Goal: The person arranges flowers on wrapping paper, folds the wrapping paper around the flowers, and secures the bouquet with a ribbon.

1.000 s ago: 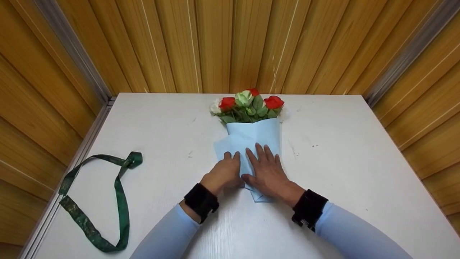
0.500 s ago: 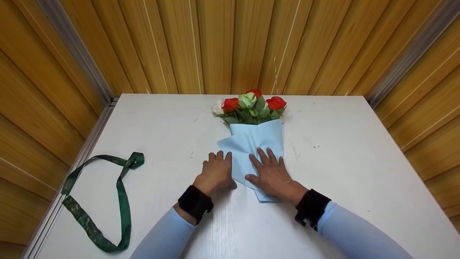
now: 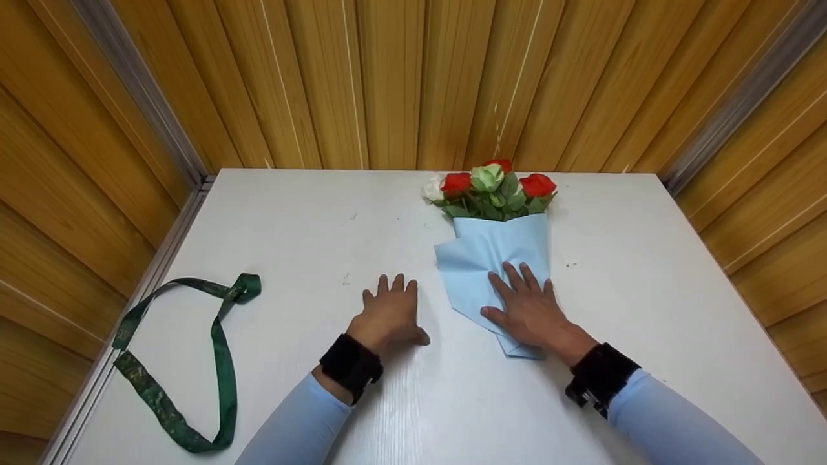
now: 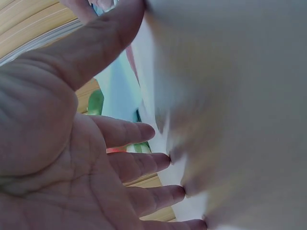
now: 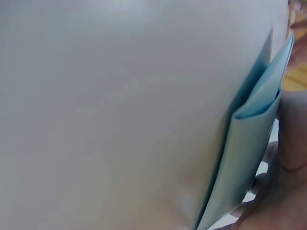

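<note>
- Right hand (image 3: 526, 313) rests spread on the paper (image 3: 471, 274), gripping nothing; flowers (image 3: 491, 194) lie beyond it.
- Left hand (image 3: 387, 316), straight-fingered, touches surface (image 3: 646, 278).
- Paper seems light, easily creased; best held gently under right palm.

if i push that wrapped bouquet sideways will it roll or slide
The wrapped bouquet would probably slide rather than roll, since it lies broad and low on the table. The blue paper seems thin and bendy, judging by its creases, so it may wrinkle. It could also loosen, as no tie shows around it.
</note>
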Demonstrator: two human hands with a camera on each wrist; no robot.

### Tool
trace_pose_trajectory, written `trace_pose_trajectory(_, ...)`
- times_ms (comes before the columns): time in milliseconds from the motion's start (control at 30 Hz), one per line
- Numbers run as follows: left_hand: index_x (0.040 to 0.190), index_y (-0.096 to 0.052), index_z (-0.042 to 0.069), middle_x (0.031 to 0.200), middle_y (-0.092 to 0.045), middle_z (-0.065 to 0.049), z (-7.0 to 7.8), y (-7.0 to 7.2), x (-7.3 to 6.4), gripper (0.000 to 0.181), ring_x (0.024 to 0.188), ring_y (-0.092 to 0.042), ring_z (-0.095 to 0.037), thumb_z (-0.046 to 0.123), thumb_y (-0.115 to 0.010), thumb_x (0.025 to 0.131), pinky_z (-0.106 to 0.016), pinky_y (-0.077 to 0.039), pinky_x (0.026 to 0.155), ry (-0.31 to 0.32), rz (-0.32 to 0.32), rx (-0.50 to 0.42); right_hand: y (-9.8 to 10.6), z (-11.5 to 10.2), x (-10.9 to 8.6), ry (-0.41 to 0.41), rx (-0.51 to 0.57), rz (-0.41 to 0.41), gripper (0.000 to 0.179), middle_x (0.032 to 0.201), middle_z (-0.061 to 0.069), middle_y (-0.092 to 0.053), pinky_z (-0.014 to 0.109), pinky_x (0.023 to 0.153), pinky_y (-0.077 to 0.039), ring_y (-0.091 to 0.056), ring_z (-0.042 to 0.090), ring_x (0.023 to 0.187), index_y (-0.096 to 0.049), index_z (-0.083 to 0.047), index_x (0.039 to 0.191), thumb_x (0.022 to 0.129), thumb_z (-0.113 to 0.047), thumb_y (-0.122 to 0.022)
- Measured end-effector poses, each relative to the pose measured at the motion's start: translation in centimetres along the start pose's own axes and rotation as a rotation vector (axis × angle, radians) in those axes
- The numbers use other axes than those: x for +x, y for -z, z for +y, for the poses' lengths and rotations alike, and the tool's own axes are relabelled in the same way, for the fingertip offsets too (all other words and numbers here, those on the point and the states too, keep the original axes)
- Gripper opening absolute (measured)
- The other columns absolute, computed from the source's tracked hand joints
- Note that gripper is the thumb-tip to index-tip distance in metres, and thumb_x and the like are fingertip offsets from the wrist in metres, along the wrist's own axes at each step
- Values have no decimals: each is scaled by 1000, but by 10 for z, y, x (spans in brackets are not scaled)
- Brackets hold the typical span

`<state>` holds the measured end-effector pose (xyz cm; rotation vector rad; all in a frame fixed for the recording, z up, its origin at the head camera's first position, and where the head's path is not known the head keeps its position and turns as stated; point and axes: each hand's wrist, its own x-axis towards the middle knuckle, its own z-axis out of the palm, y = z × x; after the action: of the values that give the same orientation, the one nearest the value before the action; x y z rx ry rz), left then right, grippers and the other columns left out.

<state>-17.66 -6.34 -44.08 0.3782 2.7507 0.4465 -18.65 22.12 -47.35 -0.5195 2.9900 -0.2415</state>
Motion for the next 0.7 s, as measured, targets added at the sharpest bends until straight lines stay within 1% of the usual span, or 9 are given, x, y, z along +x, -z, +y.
trace_pose_trajectory(100, 163, -36, 2, 170, -31, -24, 0, 1, -1, 105, 158, -21, -51, 44, -89, 82, -74, -26, 119, 4, -15, -3, 6, 22, -6, -21, -8, -7, 74, 171, 27, -25, 86, 112, -18, -17, 56, 157, -38, -8, 164, 107, -52, -54)
trace_pose_trajectory(200, 163, -36, 2, 170, -30, -23, 1, 2, 0, 105, 159, -20, -51, 44, -89, 82, -73, -25, 120, 12, -30, 4, 13, 44, -10, -42, -7, -33, 75, 171, 28, -24, 87, 112, -16, -16, 56, 157, -37, -8, 164, 106, -51, -55)
trace_pose_trajectory(333, 164, -35, 3, 172, -28, -22, 1, 3, 0, 105, 159, -19, -50, 45, -88, 83, -72, -24, 121, 21, -52, 17, 21, 67, -13, -32, 16, -68, 75, 171, 29, -22, 87, 111, -14, -14, 57, 156, -37, -6, 164, 106, -51, -56)
trace_pose_trajectory(433, 164, -34, 3, 172, -27, -22, 1, 3, 0, 105, 159, -18, -50, 45, -88, 84, -72, -24, 122, 22, -59, 18, 26, 80, -15, -34, 31, -83, 77, 171, 31, -21, 88, 111, -12, -13, 58, 156, -37, -5, 163, 106, -51, -57)
trace_pose_trajectory(567, 163, -36, 2, 171, -29, -22, 0, 1, 1, 105, 159, -20, -51, 45, -88, 83, -72, -25, 121, 16, -41, 15, 30, 91, -16, -56, 57, -102, 79, 170, 32, -20, 88, 111, -10, -11, 59, 156, -36, -4, 163, 105, -53, -57)
trace_pose_trajectory(700, 162, -37, 2, 171, -30, -23, 0, 1, 1, 104, 158, -21, -51, 44, -89, 82, -73, -26, 120, 15, -28, 4, 33, 101, -14, -78, 56, -109, 79, 170, 33, -20, 88, 110, -10, -11, 60, 155, -37, -4, 163, 105, -53, -58)
